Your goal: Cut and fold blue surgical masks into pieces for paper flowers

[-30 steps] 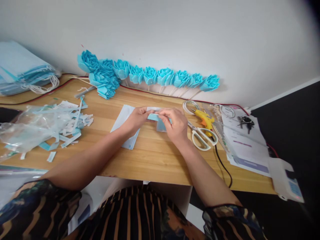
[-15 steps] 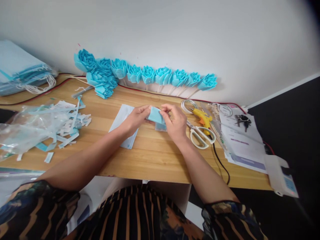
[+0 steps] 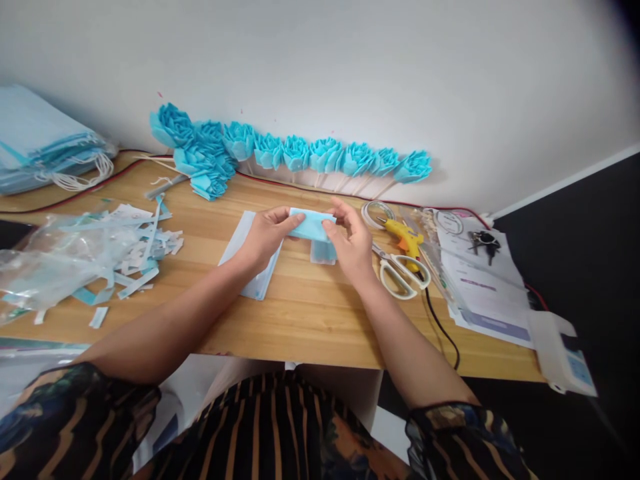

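A folded piece of light blue fabric [image 3: 311, 225], like face-mask material, is stretched between my two hands above the table. Its left end is pinched between thumb and fingers of my left hand [image 3: 267, 237]. My right hand [image 3: 351, 241] grips the right end the same way, its index finger partly raised. Below the fabric, a small translucent container with blue pieces [image 3: 323, 252] sits on the table, partly covered. Under my left wrist lies a stack of pale blue mask sheets [image 3: 259, 283].
Blue fabric flowers [image 3: 326, 155] on sticks lean along the wall. White-handled scissors [image 3: 403, 275] and a yellow glue gun [image 3: 407, 239] lie right. Scraps and a plastic bag [image 3: 65, 260] cover the left; bagged masks [image 3: 45, 143] sit behind. Papers [image 3: 480, 280] with keys [image 3: 484, 245] lie far right.
The blue fabric has been spread wider and flatter between my hands. My left hand has shifted slightly left and down, and more of the small container shows.
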`<control>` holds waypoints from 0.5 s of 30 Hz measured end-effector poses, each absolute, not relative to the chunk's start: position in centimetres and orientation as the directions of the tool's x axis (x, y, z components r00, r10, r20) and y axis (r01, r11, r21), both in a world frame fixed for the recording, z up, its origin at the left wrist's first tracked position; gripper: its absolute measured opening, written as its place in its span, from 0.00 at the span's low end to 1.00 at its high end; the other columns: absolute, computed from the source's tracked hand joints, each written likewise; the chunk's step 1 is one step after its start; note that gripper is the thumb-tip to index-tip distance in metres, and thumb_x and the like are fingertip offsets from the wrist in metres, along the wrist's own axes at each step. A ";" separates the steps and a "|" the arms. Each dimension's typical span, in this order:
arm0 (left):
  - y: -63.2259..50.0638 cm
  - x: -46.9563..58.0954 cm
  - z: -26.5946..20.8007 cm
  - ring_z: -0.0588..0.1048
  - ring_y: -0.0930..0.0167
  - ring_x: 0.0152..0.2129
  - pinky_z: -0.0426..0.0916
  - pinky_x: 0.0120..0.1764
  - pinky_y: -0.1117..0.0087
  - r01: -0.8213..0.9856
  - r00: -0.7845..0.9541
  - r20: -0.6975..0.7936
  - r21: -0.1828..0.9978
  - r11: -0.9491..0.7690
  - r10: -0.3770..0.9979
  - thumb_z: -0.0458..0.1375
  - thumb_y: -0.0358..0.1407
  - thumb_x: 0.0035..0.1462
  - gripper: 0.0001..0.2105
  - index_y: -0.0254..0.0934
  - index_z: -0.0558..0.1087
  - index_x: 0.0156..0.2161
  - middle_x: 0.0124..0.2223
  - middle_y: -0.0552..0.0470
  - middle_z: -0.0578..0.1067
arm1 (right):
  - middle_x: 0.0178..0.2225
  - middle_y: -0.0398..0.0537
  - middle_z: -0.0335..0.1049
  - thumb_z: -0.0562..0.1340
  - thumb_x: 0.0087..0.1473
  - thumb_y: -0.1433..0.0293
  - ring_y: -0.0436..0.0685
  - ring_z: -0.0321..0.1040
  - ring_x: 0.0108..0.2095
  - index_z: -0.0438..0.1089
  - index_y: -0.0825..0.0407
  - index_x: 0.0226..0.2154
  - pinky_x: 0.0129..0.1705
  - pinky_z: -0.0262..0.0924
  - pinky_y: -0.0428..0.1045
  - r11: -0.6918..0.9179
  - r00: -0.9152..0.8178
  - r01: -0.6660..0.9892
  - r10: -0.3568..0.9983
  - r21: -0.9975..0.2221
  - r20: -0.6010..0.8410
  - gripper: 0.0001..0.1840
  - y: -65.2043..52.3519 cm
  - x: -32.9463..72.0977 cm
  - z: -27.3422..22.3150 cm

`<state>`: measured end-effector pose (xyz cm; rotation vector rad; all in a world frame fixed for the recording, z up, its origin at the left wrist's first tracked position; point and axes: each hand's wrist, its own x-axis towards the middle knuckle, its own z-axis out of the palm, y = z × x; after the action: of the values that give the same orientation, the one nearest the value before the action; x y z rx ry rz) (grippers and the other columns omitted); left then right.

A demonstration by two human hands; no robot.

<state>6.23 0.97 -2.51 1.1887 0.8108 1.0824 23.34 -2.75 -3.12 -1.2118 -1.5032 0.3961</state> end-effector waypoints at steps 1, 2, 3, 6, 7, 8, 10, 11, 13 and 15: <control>1.0 6.2 -2.6 0.70 0.74 0.26 0.66 0.33 0.72 -0.229 0.297 0.042 0.973 0.028 0.954 0.66 0.44 0.49 0.13 0.33 0.77 0.31 0.29 0.52 0.75 | 0.42 0.47 0.75 0.64 0.56 0.62 0.56 0.72 0.43 0.70 0.46 0.53 0.48 0.68 0.54 0.384 0.163 0.406 0.862 -0.829 0.479 0.22 -2.6 23.4 -3.3; 1.1 6.2 -2.6 0.71 0.74 0.27 0.67 0.33 0.71 -0.236 0.292 0.036 0.971 0.035 0.956 0.66 0.44 0.49 0.13 0.33 0.77 0.31 0.30 0.52 0.75 | 0.42 0.47 0.75 0.64 0.56 0.60 0.56 0.72 0.42 0.70 0.46 0.53 0.47 0.68 0.54 0.348 0.185 0.352 0.884 -0.869 0.429 0.23 -2.4 23.5 -3.4; 1.2 6.2 -2.6 0.71 0.73 0.27 0.67 0.33 0.71 -0.242 0.290 0.032 0.969 0.041 0.956 0.66 0.44 0.50 0.14 0.33 0.77 0.31 0.30 0.51 0.76 | 0.42 0.48 0.75 0.64 0.55 0.59 0.56 0.72 0.41 0.71 0.47 0.53 0.46 0.69 0.53 0.316 0.199 0.307 0.901 -0.898 0.386 0.23 -2.3 23.6 -3.6; 1.3 6.2 -2.8 0.71 0.73 0.28 0.68 0.33 0.71 -0.253 0.295 0.029 0.966 0.049 0.955 0.66 0.45 0.50 0.14 0.33 0.76 0.32 0.31 0.51 0.75 | 0.41 0.47 0.76 0.64 0.55 0.55 0.55 0.72 0.41 0.74 0.47 0.48 0.44 0.68 0.51 0.264 0.199 0.230 0.930 -0.937 0.310 0.21 -2.0 23.8 -3.9; 1.3 6.2 -2.8 0.71 0.73 0.28 0.68 0.33 0.71 -0.254 0.298 0.029 0.966 0.050 0.954 0.66 0.45 0.50 0.14 0.33 0.76 0.31 0.30 0.51 0.75 | 0.40 0.46 0.76 0.64 0.55 0.55 0.54 0.72 0.40 0.75 0.47 0.46 0.44 0.67 0.50 0.258 0.195 0.223 0.933 -0.940 0.302 0.20 -2.0 23.8 -4.0; 1.3 6.2 -2.9 0.71 0.73 0.27 0.67 0.33 0.71 -0.253 0.303 0.028 0.966 0.052 0.953 0.66 0.45 0.50 0.14 0.34 0.76 0.31 0.30 0.51 0.75 | 0.39 0.45 0.77 0.64 0.55 0.55 0.54 0.72 0.39 0.75 0.48 0.44 0.42 0.67 0.49 0.256 0.196 0.227 0.933 -0.940 0.301 0.19 -2.0 23.8 -4.0; 1.3 6.2 -3.0 0.69 0.74 0.26 0.67 0.32 0.71 -0.245 0.312 0.027 0.968 0.053 0.950 0.66 0.45 0.50 0.14 0.34 0.76 0.30 0.28 0.52 0.73 | 0.35 0.44 0.76 0.64 0.54 0.55 0.52 0.70 0.35 0.76 0.49 0.40 0.39 0.65 0.48 0.261 0.212 0.264 0.923 -0.929 0.320 0.17 -2.1 23.7 -4.0; 1.3 6.2 -3.1 0.69 0.74 0.25 0.66 0.32 0.71 -0.237 0.317 0.027 0.970 0.051 0.948 0.66 0.45 0.50 0.14 0.34 0.75 0.30 0.28 0.52 0.73 | 0.33 0.43 0.75 0.64 0.54 0.55 0.51 0.69 0.33 0.76 0.50 0.37 0.37 0.64 0.47 0.265 0.223 0.289 0.916 -0.920 0.334 0.16 -2.1 23.7 -4.0; 1.4 6.2 -3.2 0.69 0.74 0.25 0.66 0.32 0.71 -0.217 0.326 0.031 0.975 0.043 0.945 0.65 0.45 0.51 0.14 0.34 0.75 0.29 0.27 0.52 0.73 | 0.29 0.41 0.73 0.63 0.55 0.56 0.50 0.66 0.29 0.76 0.51 0.34 0.34 0.62 0.46 0.272 0.241 0.335 0.901 -0.902 0.361 0.15 -2.2 23.6 -3.9; 1.4 6.2 -3.3 0.69 0.73 0.26 0.65 0.32 0.70 -0.199 0.333 0.038 0.979 0.031 0.942 0.64 0.45 0.52 0.14 0.35 0.75 0.28 0.28 0.52 0.73 | 0.27 0.41 0.72 0.63 0.55 0.57 0.49 0.65 0.28 0.75 0.51 0.33 0.33 0.61 0.46 0.278 0.246 0.361 0.892 -0.890 0.379 0.14 -2.3 23.6 -3.8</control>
<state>6.15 1.41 -3.29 1.2055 0.8114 1.0474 23.65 -2.29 -3.82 -1.3005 -1.3340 0.5548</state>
